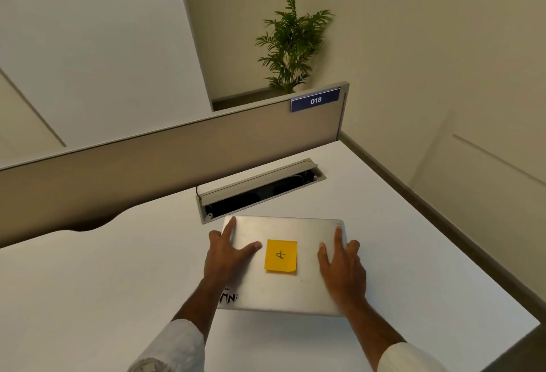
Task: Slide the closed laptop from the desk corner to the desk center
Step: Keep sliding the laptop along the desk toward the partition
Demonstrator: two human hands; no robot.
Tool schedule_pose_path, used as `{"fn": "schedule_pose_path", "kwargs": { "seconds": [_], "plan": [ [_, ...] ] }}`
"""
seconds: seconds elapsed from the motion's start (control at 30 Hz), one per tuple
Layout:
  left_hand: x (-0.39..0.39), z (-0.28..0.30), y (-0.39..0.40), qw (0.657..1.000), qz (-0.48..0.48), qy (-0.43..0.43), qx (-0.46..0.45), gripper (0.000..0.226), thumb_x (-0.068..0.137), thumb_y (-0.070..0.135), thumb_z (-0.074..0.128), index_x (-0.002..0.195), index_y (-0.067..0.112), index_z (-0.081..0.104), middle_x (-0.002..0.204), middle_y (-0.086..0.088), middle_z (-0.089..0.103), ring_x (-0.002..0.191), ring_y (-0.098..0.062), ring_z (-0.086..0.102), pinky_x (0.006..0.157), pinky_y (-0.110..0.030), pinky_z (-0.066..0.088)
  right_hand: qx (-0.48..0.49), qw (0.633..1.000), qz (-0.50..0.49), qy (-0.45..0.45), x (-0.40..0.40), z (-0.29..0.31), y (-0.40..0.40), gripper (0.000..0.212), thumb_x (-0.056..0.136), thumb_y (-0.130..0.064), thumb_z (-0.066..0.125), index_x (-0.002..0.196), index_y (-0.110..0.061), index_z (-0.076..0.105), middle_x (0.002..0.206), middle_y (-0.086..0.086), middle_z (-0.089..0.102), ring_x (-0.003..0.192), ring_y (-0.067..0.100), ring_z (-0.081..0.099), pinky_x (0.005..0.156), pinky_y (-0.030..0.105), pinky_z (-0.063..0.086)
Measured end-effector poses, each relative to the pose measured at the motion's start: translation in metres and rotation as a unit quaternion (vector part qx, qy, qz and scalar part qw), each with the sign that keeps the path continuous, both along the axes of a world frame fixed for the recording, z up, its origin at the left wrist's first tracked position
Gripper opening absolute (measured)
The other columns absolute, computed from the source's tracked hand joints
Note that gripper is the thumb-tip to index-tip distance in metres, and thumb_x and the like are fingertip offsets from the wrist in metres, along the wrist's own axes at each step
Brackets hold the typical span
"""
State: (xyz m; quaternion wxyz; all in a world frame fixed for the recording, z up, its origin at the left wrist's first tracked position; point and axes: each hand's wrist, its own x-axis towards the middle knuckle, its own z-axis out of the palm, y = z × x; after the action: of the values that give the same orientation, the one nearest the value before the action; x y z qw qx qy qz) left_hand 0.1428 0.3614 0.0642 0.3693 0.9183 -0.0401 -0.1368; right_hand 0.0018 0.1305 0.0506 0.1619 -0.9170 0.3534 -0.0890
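Observation:
A closed silver laptop [283, 292] lies flat on the white desk [103, 283], toward the desk's right side. A yellow sticky note [280, 256] is stuck on the middle of its lid, and a black sticker shows near its front left corner. My left hand [226, 253] rests on the lid's left part, fingers spread, with some fingers curled over the left edge. My right hand [341, 262] lies flat on the lid's right part, with fingers wrapped over the right edge.
An open cable tray [260, 188] with a raised flap sits in the desk just behind the laptop. A beige divider panel [177, 162] with a blue "018" label [315, 100] runs along the back. The desk's right edge [443, 230] drops to the floor. A potted plant [291, 44] stands beyond.

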Motion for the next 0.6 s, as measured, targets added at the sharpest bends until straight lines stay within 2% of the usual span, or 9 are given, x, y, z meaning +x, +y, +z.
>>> {"fn": "schedule_pose_path", "kwargs": {
  "seconds": [0.37,0.6],
  "plan": [
    [0.012,-0.001,0.087,0.999,0.04,-0.007,0.001,0.109,0.062,0.083,0.068,0.152,0.045,0.021,0.132,0.002,0.037,0.115,-0.024,0.056,0.092,-0.039,0.052,0.001,0.999,0.037,0.002,0.03,0.001,0.073,0.071,0.096,-0.063,0.025,0.155,-0.026,0.012,0.128,0.01,0.042,0.091,0.018,0.063,0.072,0.028,0.06],
    [0.018,0.001,0.14,0.998,0.068,-0.009,0.007,0.11,0.06,0.084,0.067,0.152,0.045,0.021,0.134,0.001,0.037,0.114,-0.024,0.057,0.09,-0.038,0.053,0.001,0.998,0.068,-0.003,0.05,0.0,0.119,0.073,0.095,-0.064,0.026,0.155,-0.026,0.013,0.131,0.01,0.043,0.09,0.017,0.064,0.072,0.027,0.06]
  ]
}}
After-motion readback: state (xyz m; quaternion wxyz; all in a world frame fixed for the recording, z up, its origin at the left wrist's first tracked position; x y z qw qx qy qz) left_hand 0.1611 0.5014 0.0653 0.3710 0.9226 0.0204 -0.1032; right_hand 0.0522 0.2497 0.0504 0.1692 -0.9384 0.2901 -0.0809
